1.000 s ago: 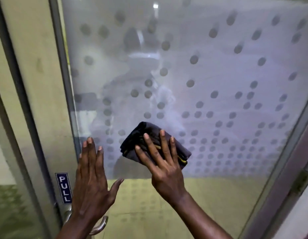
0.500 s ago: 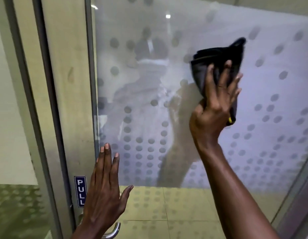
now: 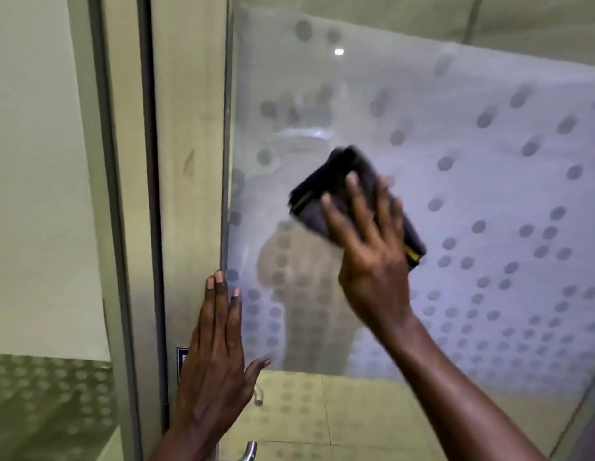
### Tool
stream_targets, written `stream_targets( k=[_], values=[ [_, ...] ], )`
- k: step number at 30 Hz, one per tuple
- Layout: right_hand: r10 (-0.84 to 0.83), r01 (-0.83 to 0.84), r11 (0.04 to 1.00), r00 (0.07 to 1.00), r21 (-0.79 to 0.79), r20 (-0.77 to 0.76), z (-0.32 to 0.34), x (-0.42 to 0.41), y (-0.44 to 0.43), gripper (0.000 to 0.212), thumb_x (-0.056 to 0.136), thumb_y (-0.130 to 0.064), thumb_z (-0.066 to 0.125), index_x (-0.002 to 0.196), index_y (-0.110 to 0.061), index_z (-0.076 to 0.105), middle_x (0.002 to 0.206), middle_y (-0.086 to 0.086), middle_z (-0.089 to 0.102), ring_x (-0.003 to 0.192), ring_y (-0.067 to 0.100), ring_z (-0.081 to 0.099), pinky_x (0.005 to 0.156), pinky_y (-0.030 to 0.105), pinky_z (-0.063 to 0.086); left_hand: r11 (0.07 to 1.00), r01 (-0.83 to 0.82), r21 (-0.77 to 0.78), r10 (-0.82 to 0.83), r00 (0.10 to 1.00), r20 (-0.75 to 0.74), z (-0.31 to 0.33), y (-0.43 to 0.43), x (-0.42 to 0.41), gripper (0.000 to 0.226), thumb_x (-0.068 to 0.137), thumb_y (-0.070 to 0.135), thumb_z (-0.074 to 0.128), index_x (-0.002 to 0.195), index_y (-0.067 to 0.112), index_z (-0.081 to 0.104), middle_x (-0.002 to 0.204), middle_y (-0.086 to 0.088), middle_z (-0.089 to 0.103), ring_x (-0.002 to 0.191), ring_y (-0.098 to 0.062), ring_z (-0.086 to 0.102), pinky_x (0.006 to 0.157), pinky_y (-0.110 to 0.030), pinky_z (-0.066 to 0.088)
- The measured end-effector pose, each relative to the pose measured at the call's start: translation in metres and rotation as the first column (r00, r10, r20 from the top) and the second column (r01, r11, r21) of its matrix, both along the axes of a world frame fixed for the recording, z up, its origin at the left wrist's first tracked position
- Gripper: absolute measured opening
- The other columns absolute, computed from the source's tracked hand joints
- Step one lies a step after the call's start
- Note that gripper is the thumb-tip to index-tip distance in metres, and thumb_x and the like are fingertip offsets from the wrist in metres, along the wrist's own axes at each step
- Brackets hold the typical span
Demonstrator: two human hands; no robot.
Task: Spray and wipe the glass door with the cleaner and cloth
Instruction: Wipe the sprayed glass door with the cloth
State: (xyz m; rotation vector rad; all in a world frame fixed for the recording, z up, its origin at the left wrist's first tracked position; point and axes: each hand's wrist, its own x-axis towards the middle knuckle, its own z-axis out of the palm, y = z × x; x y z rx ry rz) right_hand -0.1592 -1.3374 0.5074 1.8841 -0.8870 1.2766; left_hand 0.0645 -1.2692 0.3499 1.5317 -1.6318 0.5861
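Observation:
The glass door (image 3: pixel 489 194) fills the view, frosted and dotted with grey spots. A folded dark cloth (image 3: pixel 326 191) with a yellow edge lies flat against the glass at mid-height. My right hand (image 3: pixel 372 247) presses it to the pane with straight, spread fingers, blurred by motion. My left hand (image 3: pixel 216 361) rests flat with straight fingers on the door's left edge, where the glass meets the pale frame (image 3: pixel 186 161). No cleaner bottle is in view.
A metal door handle (image 3: pixel 251 452) shows at the bottom under my left wrist, and a blue label (image 3: pixel 180 359) peeks out beside that hand. A second glass panel (image 3: pixel 40 194) stands to the left of the frame.
My right hand has swept the cloth from the upper right of the glass down and left toward the middle. My left hand has stayed flat at the door's edge.

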Motion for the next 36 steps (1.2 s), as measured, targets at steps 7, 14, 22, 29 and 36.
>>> stream_targets(
  k=[7,14,22,29,36],
  values=[
    [0.079,-0.077,0.997,0.991,-0.018,0.107,0.105,0.054,0.002,0.089,0.082,0.015,0.044,0.166,-0.017,0.044,0.178,0.019,0.028,0.165,0.057,0.011,0.134,0.069,0.011,0.998,0.067,-0.003,-0.067,0.998,-0.015,0.002,0.004,0.008,0.139,0.075,0.051,0.098,0.176,0.000,0.018,0.188,-0.019,0.004,0.175,-0.037,0.007,0.129,-0.046,0.032],
    [0.063,-0.058,0.998,0.984,0.037,-0.164,-0.024,0.078,0.007,0.091,0.088,0.014,0.050,0.171,-0.019,0.030,0.182,0.015,0.017,0.168,0.052,0.002,0.132,0.072,0.014,0.991,0.134,0.015,-0.133,0.991,-0.029,0.003,0.005,0.018,0.132,0.077,0.039,0.100,0.174,-0.002,0.021,0.187,-0.021,0.009,0.175,-0.037,0.010,0.133,-0.046,0.028],
    [-0.046,0.080,0.969,0.988,0.233,-0.148,-0.127,0.079,0.029,0.078,0.101,0.002,0.031,0.173,-0.027,0.024,0.184,0.009,0.012,0.169,0.049,0.007,0.134,0.066,0.017,0.989,0.128,0.068,-0.135,0.985,0.107,0.001,0.009,0.037,0.122,0.071,0.041,0.104,0.161,-0.014,0.044,0.181,-0.031,0.023,0.168,-0.049,0.028,0.140,-0.036,0.012],
    [-0.072,0.074,0.993,0.997,0.097,-0.020,-0.015,0.090,0.017,0.097,0.081,0.013,0.043,0.171,-0.023,0.033,0.182,0.013,0.017,0.169,0.049,0.003,0.134,0.066,0.017,0.989,0.148,-0.012,-0.147,0.987,0.059,-0.004,0.000,0.015,0.121,0.087,0.070,0.068,0.169,-0.009,0.028,0.183,-0.032,0.012,0.172,-0.049,0.014,0.140,-0.046,0.010],
    [-0.071,0.070,0.997,0.995,-0.023,-0.072,0.034,0.060,0.006,0.091,0.086,0.015,0.045,0.168,-0.025,0.041,0.181,0.012,0.025,0.170,0.043,0.006,0.135,0.062,0.019,0.979,0.204,-0.019,-0.200,0.972,0.121,0.019,-0.017,-0.044,0.118,0.092,0.064,0.073,0.172,-0.007,0.024,0.184,-0.030,0.010,0.174,-0.042,0.005,0.142,-0.040,-0.005]
  ],
)
